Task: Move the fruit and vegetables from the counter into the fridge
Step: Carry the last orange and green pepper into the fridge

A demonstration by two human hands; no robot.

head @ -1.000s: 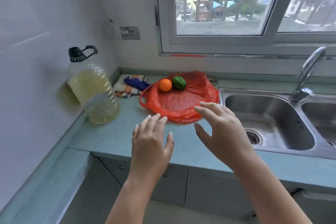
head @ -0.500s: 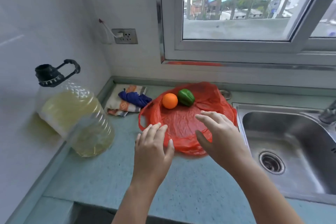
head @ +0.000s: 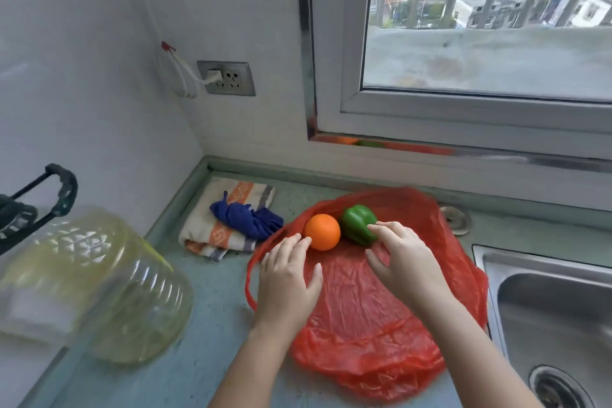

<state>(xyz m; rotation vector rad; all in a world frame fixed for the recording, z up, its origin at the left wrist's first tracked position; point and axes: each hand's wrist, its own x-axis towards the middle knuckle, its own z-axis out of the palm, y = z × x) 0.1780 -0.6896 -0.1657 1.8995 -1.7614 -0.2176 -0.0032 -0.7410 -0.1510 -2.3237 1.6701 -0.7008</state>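
Orange [head: 322, 231] and green pepper [head: 358, 224] are seen side by side, touching, on a red plastic bag [head: 364, 318] on the counter [head: 212, 358]. The left hand [head: 286, 278], spread wide, is touching the orange at its 8 o'clock. The right hand [head: 402, 262], also spread and holding nothing, is laid against the pepper at its 4 o'clock.

2 bare forearms come up from the bottom edge, and no sleeve, cuff, watch, bracelet or glove covers any part that shows. The left hand [head: 287, 278] has 5 slender fingers with short, unpainted nails, the thumbnail plainly visible, and no ring on any of them. The right hand [head: 402, 262] is likewise uncovered, its fingers just as slim, its nails short and plain where they show, with no ring or band at the wrist.
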